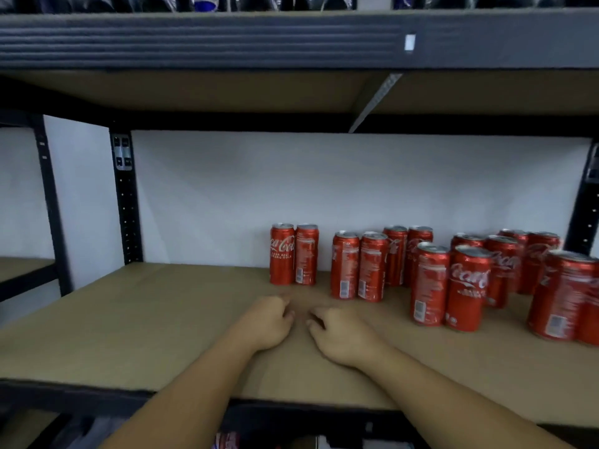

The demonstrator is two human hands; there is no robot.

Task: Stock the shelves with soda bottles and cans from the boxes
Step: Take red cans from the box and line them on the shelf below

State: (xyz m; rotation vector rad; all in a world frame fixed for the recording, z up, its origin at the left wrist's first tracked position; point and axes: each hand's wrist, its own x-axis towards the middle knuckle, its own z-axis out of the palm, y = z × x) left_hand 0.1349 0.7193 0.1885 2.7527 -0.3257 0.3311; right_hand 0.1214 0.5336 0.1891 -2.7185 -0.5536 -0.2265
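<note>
Nearest the lens, two bare forearms (201,384), crossing the black front rail (64,395) of the shelf (129,319). At the end of the left one, the left hand (270,322), low over the brown board, fingers loosely curled inward, gripping nothing. Just beside it, almost knuckle to knuckle yet apart, the right hand (343,340), likewise loosely curled and empty. Hard to tell whether resting on the board or hanging just above it.

Further back, from the left: a black perforated upright (127,202) against the white wall (259,183). Then the red cola cans, all standing upright on the same board, right of centre. First pair (293,256), side by side and touching, near the wall, beyond the left hand. Second pair (358,267), slightly forward, with a third pair (406,251) right behind. Front pair (450,288), closer to the shelf edge, near the right hand but apart from it. Behind these a back cluster (512,264), count unclear. At the far right, the edge cans (565,296), cut off by the frame.

Overhead, the upper shelf (194,40), carrying dark bottles (207,1), only their blurred bases in view.
</note>
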